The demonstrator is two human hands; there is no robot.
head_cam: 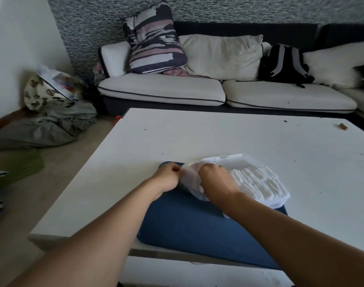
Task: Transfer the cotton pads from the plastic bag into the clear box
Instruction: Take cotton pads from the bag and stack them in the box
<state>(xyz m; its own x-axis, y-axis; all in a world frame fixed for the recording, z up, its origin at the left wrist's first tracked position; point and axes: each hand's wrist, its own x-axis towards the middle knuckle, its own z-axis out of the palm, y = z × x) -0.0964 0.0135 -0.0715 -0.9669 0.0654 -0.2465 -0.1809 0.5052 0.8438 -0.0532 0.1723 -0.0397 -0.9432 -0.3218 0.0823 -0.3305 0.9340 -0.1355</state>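
Observation:
A clear box lies on a blue mat on the white table, its lid tipped open behind it. Rows of white cotton pads fill the box. A crumpled clear plastic bag sits at the box's left end. My left hand pinches the bag's left edge. My right hand is pressed into the bag's mouth, fingers hidden inside; what they hold cannot be seen.
The white table carries a small brown object at the far right. Behind it stands a sofa with cushions and a black backpack. Clothes and bags lie on the floor at left.

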